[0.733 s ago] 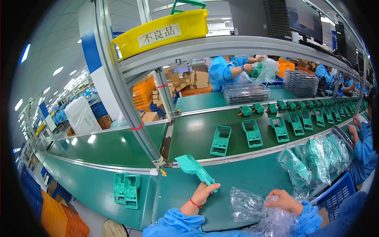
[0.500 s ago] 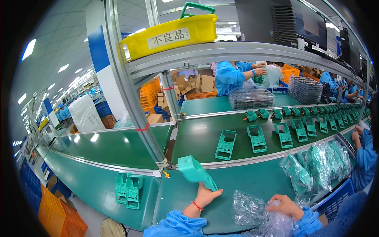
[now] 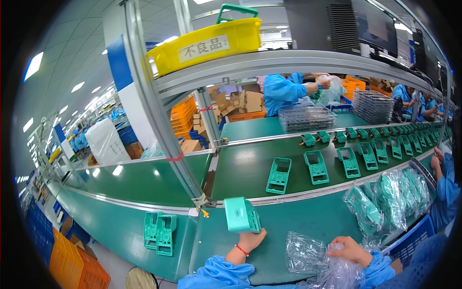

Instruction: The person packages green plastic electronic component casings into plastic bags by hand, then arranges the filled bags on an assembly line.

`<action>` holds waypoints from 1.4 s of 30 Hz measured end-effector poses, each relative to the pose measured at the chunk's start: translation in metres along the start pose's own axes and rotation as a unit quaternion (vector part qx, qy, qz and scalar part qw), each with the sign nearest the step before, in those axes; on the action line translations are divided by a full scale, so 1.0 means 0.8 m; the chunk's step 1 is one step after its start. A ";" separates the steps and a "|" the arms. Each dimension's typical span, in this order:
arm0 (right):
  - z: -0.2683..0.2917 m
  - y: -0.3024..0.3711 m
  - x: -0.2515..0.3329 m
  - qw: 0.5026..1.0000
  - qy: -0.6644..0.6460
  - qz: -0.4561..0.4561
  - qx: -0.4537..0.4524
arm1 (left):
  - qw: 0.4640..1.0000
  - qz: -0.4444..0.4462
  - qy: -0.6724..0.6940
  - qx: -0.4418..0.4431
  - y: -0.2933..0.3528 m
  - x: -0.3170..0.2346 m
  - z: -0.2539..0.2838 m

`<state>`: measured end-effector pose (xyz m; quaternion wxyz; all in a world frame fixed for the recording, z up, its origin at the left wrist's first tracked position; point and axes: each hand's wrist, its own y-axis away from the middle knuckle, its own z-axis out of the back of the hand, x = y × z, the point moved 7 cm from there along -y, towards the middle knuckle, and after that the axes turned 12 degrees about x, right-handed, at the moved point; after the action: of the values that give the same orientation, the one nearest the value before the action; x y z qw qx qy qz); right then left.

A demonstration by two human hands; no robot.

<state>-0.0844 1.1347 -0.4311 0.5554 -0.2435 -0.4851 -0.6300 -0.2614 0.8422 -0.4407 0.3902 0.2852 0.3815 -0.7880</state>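
Observation:
My left hand (image 3: 246, 242), with a red string at the wrist, grips a teal plastic housing (image 3: 241, 215) from below and holds it up over the green work surface (image 3: 207, 260). The housing's closed end faces me. My right hand (image 3: 350, 251) is closed on crumpled clear plastic bags (image 3: 308, 254), which lie on the surface and hang toward its front edge. Two more teal housings (image 3: 159, 233) lie side by side at the left. To the right of my right hand is a pile of bagged teal housings (image 3: 387, 202).
A green conveyor (image 3: 240, 168) carries a row of teal frames and smaller teal parts. A metal post (image 3: 166, 115) rises at its left end, under a shelf with a yellow bin (image 3: 207, 45). A blue crate (image 3: 409, 241) stands at the right, beside a co-worker's sleeve (image 3: 447, 188).
My left hand has turned the housing so its closed end now faces me more squarely. My right hand stays on the bags. The parts on the conveyor have shifted slightly right.

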 end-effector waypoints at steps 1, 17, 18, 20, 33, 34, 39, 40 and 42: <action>0.000 -0.001 -0.004 1.000 0.009 0.002 0.001 | 0.996 0.019 0.090 0.005 -0.003 0.014 -0.003; 0.006 -0.002 -0.032 0.996 0.004 -0.048 0.077 | 0.943 0.299 0.135 0.062 -0.176 0.232 0.071; 0.006 -0.001 -0.033 0.996 0.000 -0.050 0.071 | 0.953 0.295 0.064 0.028 -0.176 0.250 0.085; -0.002 -0.015 -0.021 0.994 0.059 -0.007 0.087 | 0.956 0.231 -0.171 -0.062 -0.162 0.288 0.144; 0.017 0.022 -0.026 0.992 0.102 0.054 -0.055 | 0.922 0.217 -0.297 0.119 -0.210 0.207 0.043; 0.025 0.041 -0.001 0.991 0.116 0.020 -0.062 | 0.929 0.208 -0.286 0.106 -0.205 0.213 0.048; 0.116 0.126 0.036 0.913 0.267 -0.151 -0.269 | 0.945 0.062 -0.319 -0.046 -0.182 0.120 0.031; 0.131 0.130 0.028 0.903 0.273 -0.184 -0.274 | 0.961 -0.023 -0.276 -0.025 -0.172 0.097 0.023; 0.149 0.117 -0.020 0.893 0.278 -0.222 -0.274 | 0.992 -0.038 -0.087 0.087 -0.150 0.044 -0.029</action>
<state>-0.0203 1.2556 -0.3634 0.4241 -0.0868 -0.1601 -0.8871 -0.3769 0.8961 -0.4344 0.3654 0.2339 0.2864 -0.8542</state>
